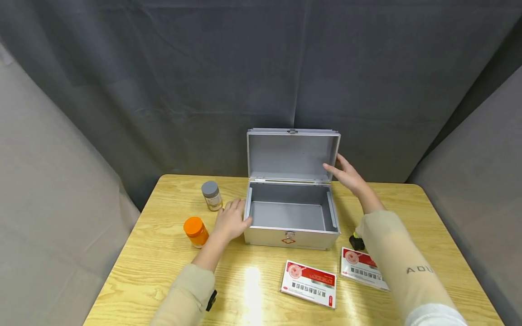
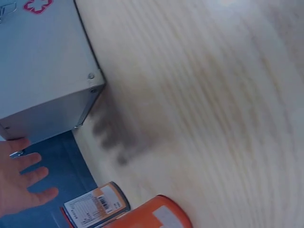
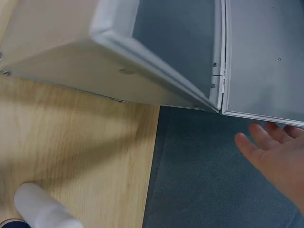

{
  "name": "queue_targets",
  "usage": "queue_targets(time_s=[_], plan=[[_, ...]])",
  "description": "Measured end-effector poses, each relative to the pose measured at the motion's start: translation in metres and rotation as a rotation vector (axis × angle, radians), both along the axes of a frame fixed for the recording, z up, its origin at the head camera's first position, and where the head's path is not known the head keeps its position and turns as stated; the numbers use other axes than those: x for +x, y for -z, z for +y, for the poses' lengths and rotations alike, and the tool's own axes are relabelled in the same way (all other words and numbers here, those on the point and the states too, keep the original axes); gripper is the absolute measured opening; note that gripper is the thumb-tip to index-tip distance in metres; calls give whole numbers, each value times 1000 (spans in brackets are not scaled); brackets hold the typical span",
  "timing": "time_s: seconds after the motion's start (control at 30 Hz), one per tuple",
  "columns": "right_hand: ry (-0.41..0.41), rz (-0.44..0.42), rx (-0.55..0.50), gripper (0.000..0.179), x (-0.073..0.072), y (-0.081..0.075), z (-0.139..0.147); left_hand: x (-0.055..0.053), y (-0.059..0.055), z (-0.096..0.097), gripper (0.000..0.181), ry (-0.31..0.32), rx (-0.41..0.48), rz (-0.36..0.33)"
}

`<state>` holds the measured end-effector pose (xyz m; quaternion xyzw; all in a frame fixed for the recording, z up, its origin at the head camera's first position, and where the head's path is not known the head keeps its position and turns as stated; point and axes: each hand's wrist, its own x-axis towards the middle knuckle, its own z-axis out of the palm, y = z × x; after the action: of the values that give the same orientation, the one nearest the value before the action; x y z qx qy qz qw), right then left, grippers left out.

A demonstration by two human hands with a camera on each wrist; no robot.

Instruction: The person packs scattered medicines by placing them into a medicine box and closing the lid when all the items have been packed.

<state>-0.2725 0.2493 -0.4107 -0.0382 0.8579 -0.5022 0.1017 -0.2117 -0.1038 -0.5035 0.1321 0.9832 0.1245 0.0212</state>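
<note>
A silver metal first-aid case (image 1: 293, 239) stands near the table's back edge, its lid (image 1: 289, 156) raised and its inside bare. At the case's left side, my left hand (image 1: 231, 220) has its thumb right at the rim; its fingers are spread and straight in the left wrist view. My right hand (image 1: 346, 175) is at the lid's right edge, the thumb overlapping the lid's inner face in the head view. In the right wrist view, loosely extended fingers (image 3: 261, 137) sit right by the lid's edge.
Left of the case stand a grey-capped bottle (image 1: 212, 196) and an orange bottle (image 1: 196, 232). Two red-and-white medicine boxes (image 1: 309, 284) (image 1: 364, 269) lie in front, one partly behind the right sleeve. A white bottle (image 3: 45, 206) shows in the right wrist view. Dark cloth (image 1: 204, 81) hangs behind the table.
</note>
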Motion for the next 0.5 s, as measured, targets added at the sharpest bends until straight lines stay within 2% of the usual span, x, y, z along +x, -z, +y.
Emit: queue_targets(time_s=[0.1,0.23,0.4,0.5], plan=[[-22,3,59,85,5,8,4,-1,-5,2,66,4,-31,-34],[-53,38,69,82,14,15,6,-1,-11,3,70,2,-58,-92],[-77,103,131,79,27,17,10,-3,-16,6,72,-16,-66,-172],[-90,160,163,75,39,18,14,-5,-17,6,73,-21,-59,-185]])
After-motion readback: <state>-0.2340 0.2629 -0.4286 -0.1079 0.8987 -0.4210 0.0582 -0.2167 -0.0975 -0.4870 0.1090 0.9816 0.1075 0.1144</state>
